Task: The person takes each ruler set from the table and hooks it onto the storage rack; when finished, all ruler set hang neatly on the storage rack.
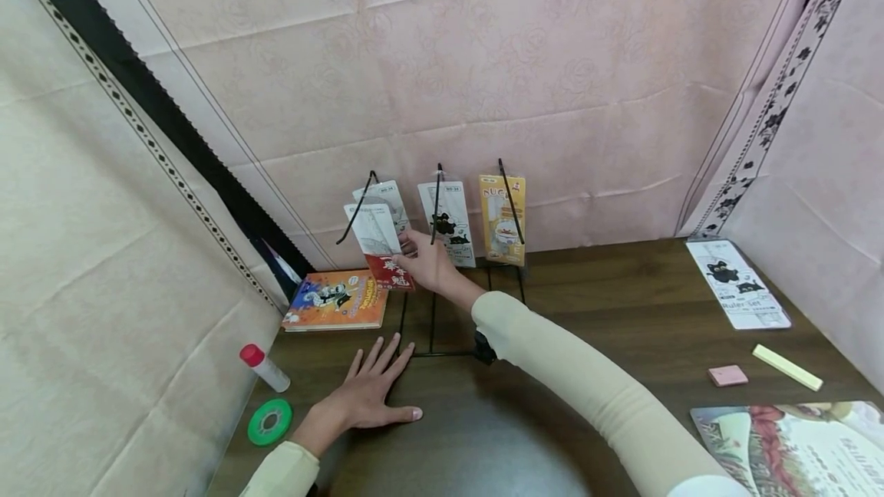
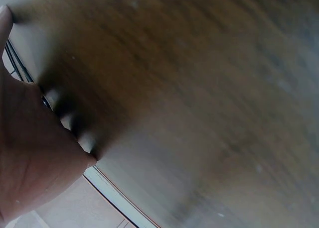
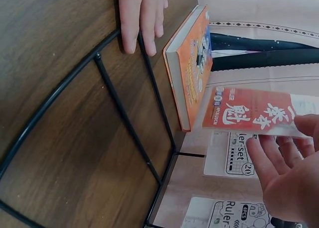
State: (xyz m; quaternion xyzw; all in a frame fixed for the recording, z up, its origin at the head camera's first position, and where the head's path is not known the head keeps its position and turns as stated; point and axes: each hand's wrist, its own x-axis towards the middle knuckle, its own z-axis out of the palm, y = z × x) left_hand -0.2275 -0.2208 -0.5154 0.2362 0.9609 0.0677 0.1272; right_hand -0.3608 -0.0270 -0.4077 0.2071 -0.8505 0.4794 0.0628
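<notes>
My right hand (image 1: 430, 261) pinches a red-and-white ruler set pack (image 3: 249, 108) between thumb and fingers. The pack overlaps the left hook (image 1: 356, 209) of a black wire rack in the head view. Behind it on that side is a white ruler set (image 1: 387, 196). Another white ruler set with black cat drawings (image 1: 449, 225) is on the middle hook, and a yellow pack (image 1: 503, 221) on the right one. My left hand (image 1: 369, 396) rests palm down with fingers spread, fingertips by the front bar (image 1: 442, 354) of the rack's base.
An orange book (image 1: 338, 301) lies left of the rack. Near the left edge are a glue stick (image 1: 265, 366) and a green tape roll (image 1: 270, 422). To the right lie a ruler set (image 1: 737, 284), a pink eraser (image 1: 728, 376), a pale yellow stick (image 1: 787, 366) and a printed sheet (image 1: 794, 447).
</notes>
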